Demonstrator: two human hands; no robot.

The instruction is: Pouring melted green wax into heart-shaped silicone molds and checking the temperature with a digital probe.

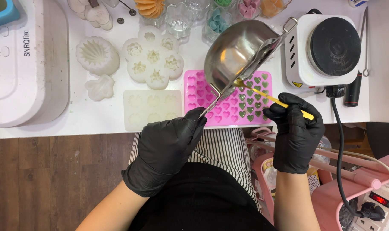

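My left hand [168, 147], in a black glove, grips the thin handle of a small steel pot [235, 53] that is tipped over a pink heart-cavity mould [203, 96]. My right hand [295, 128], also gloved in black, holds a yellow stick [271, 99] whose tip sits at the pot's rim. Several heart cavities on the mould's right side hold green fill; those on the left are bare pink.
A white hot plate [327, 47] with a black cord stands at the right. White silicone moulds [154, 60] and a pale tray mould [151, 109] lie left of the pink one. A white machine [27, 64] fills the far left. Glass cups line the back.
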